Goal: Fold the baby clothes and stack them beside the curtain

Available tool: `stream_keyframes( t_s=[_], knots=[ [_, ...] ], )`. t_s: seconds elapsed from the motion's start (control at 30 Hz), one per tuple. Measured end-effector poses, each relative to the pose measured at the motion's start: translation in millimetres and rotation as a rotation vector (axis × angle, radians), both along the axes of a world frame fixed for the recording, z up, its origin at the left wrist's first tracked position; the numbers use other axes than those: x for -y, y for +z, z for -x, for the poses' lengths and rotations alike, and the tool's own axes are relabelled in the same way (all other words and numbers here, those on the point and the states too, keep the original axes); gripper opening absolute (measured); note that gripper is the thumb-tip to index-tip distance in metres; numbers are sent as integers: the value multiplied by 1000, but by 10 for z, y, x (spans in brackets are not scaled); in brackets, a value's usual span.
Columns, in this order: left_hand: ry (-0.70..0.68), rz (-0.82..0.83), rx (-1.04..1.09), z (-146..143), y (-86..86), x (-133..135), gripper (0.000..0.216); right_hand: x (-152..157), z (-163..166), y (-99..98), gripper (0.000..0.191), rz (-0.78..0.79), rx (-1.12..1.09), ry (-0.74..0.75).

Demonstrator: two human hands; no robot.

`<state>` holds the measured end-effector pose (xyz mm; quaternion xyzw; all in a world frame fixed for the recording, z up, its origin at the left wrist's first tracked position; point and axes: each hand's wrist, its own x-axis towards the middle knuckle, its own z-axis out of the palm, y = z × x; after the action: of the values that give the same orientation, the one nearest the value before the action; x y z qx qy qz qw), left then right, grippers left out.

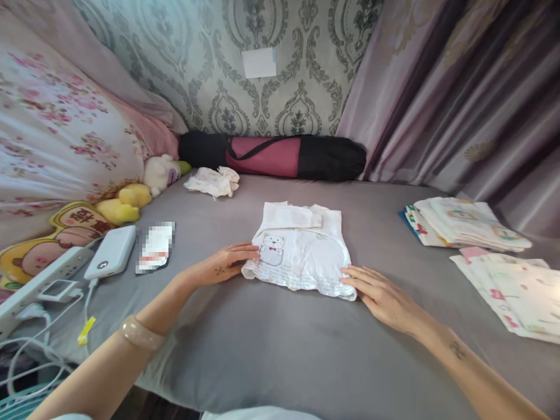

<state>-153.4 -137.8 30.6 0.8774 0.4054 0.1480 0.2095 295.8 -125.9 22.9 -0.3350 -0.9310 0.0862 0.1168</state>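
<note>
A small white baby shirt point(301, 251) with a printed bear lies flat on the grey bed sheet, its sleeves folded across the top. At its left edge, my left hand point(230, 261) rests with stretched fingers on the cloth near the bear. My right hand point(380, 291) lies over the lower right corner, fingers extended and touching the fabric. Neither hand grips the shirt; both are open. The undersides of the fingers are hidden.
Folded baby clothes point(468, 221) and more folded cloths point(520, 291) lie at right. A crumpled white cloth point(212, 182) and a long black-and-maroon bag point(266, 156) lie behind. At left are a power bank point(111, 251), a phone point(155, 248), a power strip point(48, 286) and plush toys point(122, 204).
</note>
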Motion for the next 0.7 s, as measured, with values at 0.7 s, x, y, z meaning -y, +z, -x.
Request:
stream_keyframes(
  t_s=[0.7],
  knots=[
    [384,392,839,-234,180,-865,40,-898,245,483,45,741,-576,-290]
  ],
)
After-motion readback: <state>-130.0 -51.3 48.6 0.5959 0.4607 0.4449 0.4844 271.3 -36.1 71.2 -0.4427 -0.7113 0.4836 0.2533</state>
